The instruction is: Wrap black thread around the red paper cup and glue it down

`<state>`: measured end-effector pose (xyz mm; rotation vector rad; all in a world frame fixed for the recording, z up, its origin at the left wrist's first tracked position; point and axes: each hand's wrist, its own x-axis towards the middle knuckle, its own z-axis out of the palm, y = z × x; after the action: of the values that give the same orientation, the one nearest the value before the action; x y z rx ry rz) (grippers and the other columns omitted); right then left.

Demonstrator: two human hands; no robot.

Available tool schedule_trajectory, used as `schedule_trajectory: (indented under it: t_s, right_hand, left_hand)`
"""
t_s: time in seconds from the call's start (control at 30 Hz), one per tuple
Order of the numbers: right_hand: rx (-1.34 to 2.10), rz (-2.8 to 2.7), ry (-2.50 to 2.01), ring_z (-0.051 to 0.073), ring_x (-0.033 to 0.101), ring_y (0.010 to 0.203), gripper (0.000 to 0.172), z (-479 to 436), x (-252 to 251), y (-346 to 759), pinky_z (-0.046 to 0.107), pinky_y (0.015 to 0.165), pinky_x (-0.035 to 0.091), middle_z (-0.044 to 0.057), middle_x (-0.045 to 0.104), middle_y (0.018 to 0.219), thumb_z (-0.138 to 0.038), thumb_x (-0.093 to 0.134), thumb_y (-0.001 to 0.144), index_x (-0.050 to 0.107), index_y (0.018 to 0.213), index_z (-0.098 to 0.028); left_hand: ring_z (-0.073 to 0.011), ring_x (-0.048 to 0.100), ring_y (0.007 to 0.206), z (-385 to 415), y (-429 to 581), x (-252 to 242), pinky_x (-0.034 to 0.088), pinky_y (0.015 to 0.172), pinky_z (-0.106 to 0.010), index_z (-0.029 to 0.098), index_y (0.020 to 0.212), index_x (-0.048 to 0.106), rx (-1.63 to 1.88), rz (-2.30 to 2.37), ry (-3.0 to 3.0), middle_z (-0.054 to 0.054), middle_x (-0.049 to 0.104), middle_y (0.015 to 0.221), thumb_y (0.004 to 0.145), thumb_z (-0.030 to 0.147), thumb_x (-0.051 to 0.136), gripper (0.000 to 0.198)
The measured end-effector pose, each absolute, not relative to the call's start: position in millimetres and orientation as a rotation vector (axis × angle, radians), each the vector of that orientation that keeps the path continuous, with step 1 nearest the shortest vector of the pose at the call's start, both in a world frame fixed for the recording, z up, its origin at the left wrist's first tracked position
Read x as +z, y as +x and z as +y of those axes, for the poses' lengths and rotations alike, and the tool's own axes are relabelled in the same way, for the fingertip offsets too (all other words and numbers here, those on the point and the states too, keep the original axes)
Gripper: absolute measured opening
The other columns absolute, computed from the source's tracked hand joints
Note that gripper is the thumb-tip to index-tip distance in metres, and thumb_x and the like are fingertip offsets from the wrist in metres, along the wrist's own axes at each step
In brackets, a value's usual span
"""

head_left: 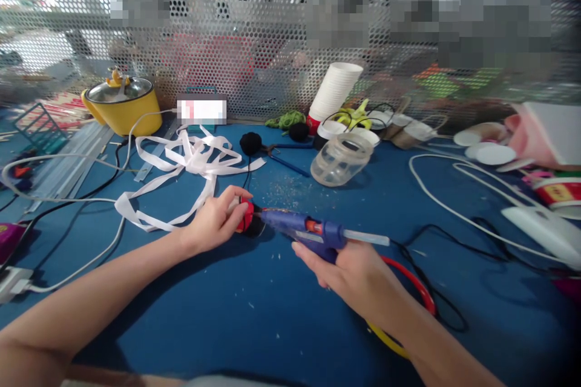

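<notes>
My left hand (218, 221) pinches a small red and black object (246, 217) near the middle of the blue table. Its fingers and thumb cover part of that object. In my right hand (347, 266) is a blue glue gun (302, 231) with a clear stick out of its back end. The gun's nozzle points left and meets, or nearly meets, the red and black object; contact is too small to tell. White ribbon (200, 160) lies in loops beyond my left hand. A black yarn ball (250, 143) trails a thread toward the red and black object.
Blue-handled pliers (290, 163), a clear plastic jar (341, 160) and stacked white cups (336, 91) stand or lie farther back. A yellow pot (129, 110) is at back left. Cables (458, 205) cross both sides. Red and yellow rings (415, 281) lie under my right forearm.
</notes>
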<state>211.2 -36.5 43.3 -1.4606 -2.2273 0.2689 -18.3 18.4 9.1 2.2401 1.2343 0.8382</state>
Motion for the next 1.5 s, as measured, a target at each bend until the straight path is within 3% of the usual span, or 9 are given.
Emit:
schedule_trajectory:
  t_s: [0.13, 0.3, 0.47, 0.67, 0.97, 1.5]
  right_hand:
    - [0.639, -2.087, -1.538, 0.012, 0.051, 0.031, 0.036, -34, 44, 207, 0.022, 0.035, 0.042, -0.004, 0.051, 0.034, -0.038, 0.051, 0.081, 0.052, 0.049, -0.022]
    - [0.862, -1.927, -1.601, 0.013, 0.054, 0.033, 0.028, -31, 47, 202, 0.022, 0.036, 0.046, -0.005, 0.051, 0.037, -0.043, 0.050, 0.079, 0.057, 0.067, -0.019]
    - [0.893, -1.912, -1.622, 0.014, 0.055, 0.034, 0.028, -29, 48, 201, 0.022, 0.039, 0.047, -0.004, 0.051, 0.037, -0.043, 0.049, 0.079, 0.056, 0.067, -0.018]
    - [0.888, -1.942, -1.654, 0.014, 0.056, 0.038, 0.031, -26, 51, 200, 0.024, 0.045, 0.048, -0.003, 0.052, 0.037, -0.042, 0.047, 0.080, 0.051, 0.059, -0.021]
    - [0.926, -1.964, -1.688, 0.015, 0.057, 0.041, 0.034, -27, 52, 201, 0.026, 0.049, 0.047, -0.002, 0.052, 0.038, -0.043, 0.045, 0.081, 0.047, 0.054, -0.022]
    - [0.975, -1.935, -1.721, 0.014, 0.056, 0.041, 0.031, -31, 59, 201, 0.024, 0.048, 0.047, -0.002, 0.053, 0.039, -0.042, 0.046, 0.080, 0.052, 0.059, -0.020]
  left_hand:
    - [-0.0104, 0.047, 0.043, 18, -19, 8, 0.033, 0.045, -0.020, 0.014, 0.106, 0.048, 0.854, 1.210, 2.269, 0.004, 0.050, 0.051, 0.088, 0.029, 0.037, 0.026]
    - [-0.0112, 0.048, 0.044, 18, -19, 7, 0.035, 0.046, -0.021, 0.015, 0.106, 0.048, 0.856, 1.203, 2.291, 0.003, 0.052, 0.053, 0.088, 0.028, 0.037, 0.025]
    - [-0.0127, 0.055, 0.052, 17, -19, 7, 0.039, 0.051, -0.021, 0.015, 0.107, 0.047, 0.865, 1.171, 2.317, 0.002, 0.056, 0.057, 0.088, 0.026, 0.038, 0.023]
    - [-0.0107, 0.049, 0.043, 18, -18, 8, 0.035, 0.047, -0.020, 0.015, 0.107, 0.047, 0.843, 1.202, 2.310, 0.006, 0.049, 0.050, 0.087, 0.026, 0.037, 0.025]
    - [-0.0125, 0.054, 0.048, 17, -19, 7, 0.038, 0.050, -0.022, 0.016, 0.106, 0.049, 0.860, 1.203, 2.317, 0.002, 0.057, 0.057, 0.087, 0.027, 0.037, 0.025]
    - [-0.0098, 0.045, 0.040, 17, -18, 8, 0.031, 0.045, -0.019, 0.014, 0.105, 0.048, 0.864, 1.197, 2.288, 0.007, 0.045, 0.047, 0.087, 0.026, 0.038, 0.024]
